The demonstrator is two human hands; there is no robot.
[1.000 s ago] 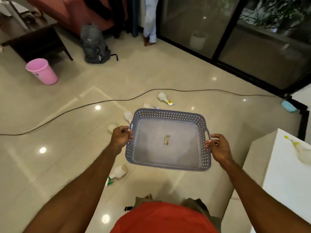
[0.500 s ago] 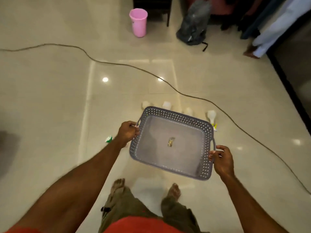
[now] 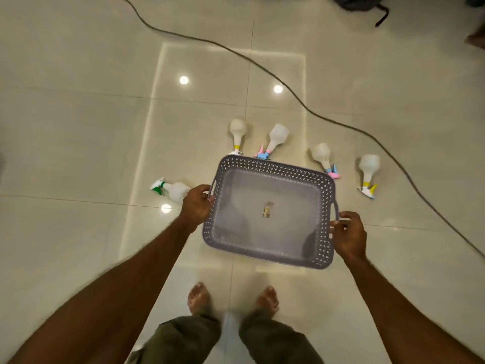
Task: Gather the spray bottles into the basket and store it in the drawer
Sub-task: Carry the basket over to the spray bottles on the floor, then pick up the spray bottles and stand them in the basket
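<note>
The left hand point(image 3: 196, 204) and the right hand point(image 3: 347, 236) each grasp a handle of the grey basket point(image 3: 267, 169), carried above the floor point(image 3: 78, 127) with no bottle inside. Compared with a moment ago, the view now looks straight down, so five spray bottles point(image 3: 274, 139) lie on the floor just beside and beyond the basket, and gathering can probably begin here.

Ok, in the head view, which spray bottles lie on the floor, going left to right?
Green-trigger bottle → yellow-collared bottle → blue-and-pink-trigger bottle → pink-and-blue-trigger bottle → yellow-trigger bottle.
</note>
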